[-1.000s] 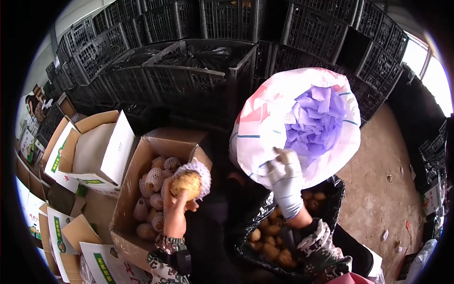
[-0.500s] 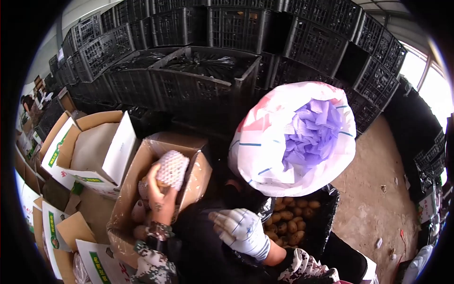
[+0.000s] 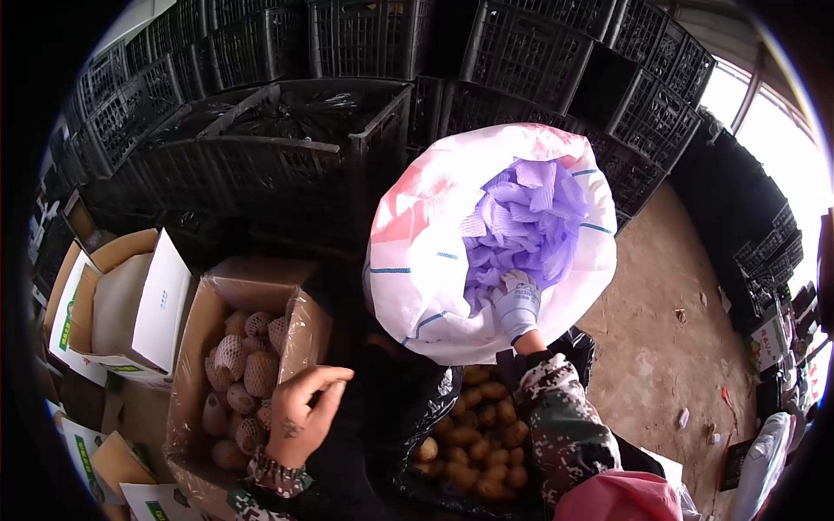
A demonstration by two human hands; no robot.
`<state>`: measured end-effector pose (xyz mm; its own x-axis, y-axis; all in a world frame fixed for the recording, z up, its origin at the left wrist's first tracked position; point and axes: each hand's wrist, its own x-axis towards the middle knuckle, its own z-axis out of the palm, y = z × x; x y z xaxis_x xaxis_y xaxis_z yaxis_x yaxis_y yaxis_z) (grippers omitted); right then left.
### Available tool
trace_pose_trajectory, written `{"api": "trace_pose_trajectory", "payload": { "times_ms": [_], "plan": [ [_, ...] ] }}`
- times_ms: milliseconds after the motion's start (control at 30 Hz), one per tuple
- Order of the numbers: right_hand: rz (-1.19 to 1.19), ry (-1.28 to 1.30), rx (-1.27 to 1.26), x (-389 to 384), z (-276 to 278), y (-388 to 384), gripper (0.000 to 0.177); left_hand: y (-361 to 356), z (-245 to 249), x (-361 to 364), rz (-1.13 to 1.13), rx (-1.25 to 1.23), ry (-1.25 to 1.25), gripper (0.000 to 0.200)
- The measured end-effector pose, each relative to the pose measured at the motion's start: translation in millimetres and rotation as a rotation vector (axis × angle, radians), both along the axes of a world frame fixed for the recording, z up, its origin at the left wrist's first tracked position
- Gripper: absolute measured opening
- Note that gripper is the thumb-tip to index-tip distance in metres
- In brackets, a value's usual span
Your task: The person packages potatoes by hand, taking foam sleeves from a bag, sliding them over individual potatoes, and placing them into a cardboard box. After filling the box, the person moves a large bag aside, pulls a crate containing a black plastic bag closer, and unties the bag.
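Note:
My left hand (image 3: 302, 413), bare, hovers at the right edge of a cardboard box (image 3: 317, 334). Its index finger and thumb are apart, and nothing shows between them. Inside the box lie several brown rounded pieces of produce in pale foam nets (image 3: 261, 373). My right hand (image 3: 519, 304), in a white glove, reaches into a white woven sack (image 3: 417, 260) full of purple foam nets (image 3: 530, 213). Its bent fingers are pressed together on a net, their tips partly hidden. Below the sack, brown oval produce (image 3: 486, 443) lies loose in a black-lined container.
Stacked black plastic crates (image 3: 530, 61) form a wall behind the sack. An open white carton (image 3: 161, 300) stands to the left, with other cartons (image 3: 91, 460) below it. Bare brown floor (image 3: 651, 347) runs along the right, with small litter on it.
My left hand let go of the net-wrapped piece over the box and drew back to the right. My right hand moved up and forward into the sack. The view shifted right.

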<state>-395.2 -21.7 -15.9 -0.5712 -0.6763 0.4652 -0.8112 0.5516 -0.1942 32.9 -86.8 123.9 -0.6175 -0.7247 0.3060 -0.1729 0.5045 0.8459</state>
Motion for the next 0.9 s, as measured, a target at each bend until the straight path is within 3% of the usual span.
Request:
{"api": "trace_pose_trajectory", "payload": {
  "times_ms": [100, 167, 200, 267, 367, 433, 467, 500, 567, 667, 700, 767, 833, 867, 900],
  "plan": [
    [0.111, -0.263, -0.292, 36.3, 26.2, 26.4, 0.043, 23.3, -5.3, -35.6, -0.151, 0.032, 0.008, 0.012],
    [0.225, -0.179, -0.317, 87.6, 71.2, 58.0, 0.039, 36.4, -8.9, -59.3, -0.219, -0.064, 0.078, 0.009],
    [0.248, -0.187, -0.229, 113.4, 87.4, 75.4, 0.039, 42.2, -11.0, -70.3, -0.229, -0.191, 0.122, 0.012],
    [0.316, -0.214, -0.093, 158.2, 100.4, 107.2, 0.040, 59.3, -12.5, -91.0, -0.202, -0.191, 0.141, 0.022],
    [0.347, -0.369, -0.079, 206.5, 80.8, 138.4, 0.045, 69.4, -31.3, -103.6, -0.252, -0.213, -0.058, 0.023],
    [0.177, -0.705, -0.064, 239.9, 57.1, 158.7, 0.047, 73.3, -57.7, -97.0, -0.366, -0.172, -0.160, 0.021],
    [0.118, -0.930, -0.084, 252.2, 60.0, 167.5, 0.048, 79.5, -70.4, -94.3, -0.400, -0.100, -0.198, 0.022],
    [0.066, -0.912, -0.030, 261.1, 34.8, 174.7, 0.049, 89.6, -78.9, -89.6, -0.378, 0.133, -0.275, 0.023],
    [0.000, -0.932, 0.005, 267.2, 19.4, 185.2, 0.054, 96.7, -111.6, -79.9, -0.382, 0.402, -0.260, 0.026],
    [0.167, -1.016, 0.305, 236.4, 14.1, 191.0, 0.060, 93.7, -126.9, -80.4, -0.383, 0.358, -0.277, 0.027],
    [0.187, -1.018, 0.413, 219.9, -9.8, 194.1, 0.063, 82.5, -130.7, -80.3, -0.439, 0.018, -0.389, 0.028],
    [0.066, -1.207, 0.513, 172.7, -11.0, 189.6, 0.061, 81.8, -116.8, -86.7, -0.469, -0.176, -0.431, 0.023],
    [-0.168, -0.864, 0.309, 145.5, -71.1, 183.2, 0.060, 88.0, -96.8, -94.6, -0.384, 0.278, -0.522, 0.016],
    [-0.126, -0.812, 0.191, 131.5, -91.2, 173.6, 0.062, 92.3, -91.7, -98.6, -0.334, 0.506, -0.562, 0.013],
    [-0.085, -0.760, 0.074, 119.9, -105.9, 159.7, 0.064, 95.9, -92.2, -100.6, -0.306, 0.522, -0.471, 0.011]
  ]
}}
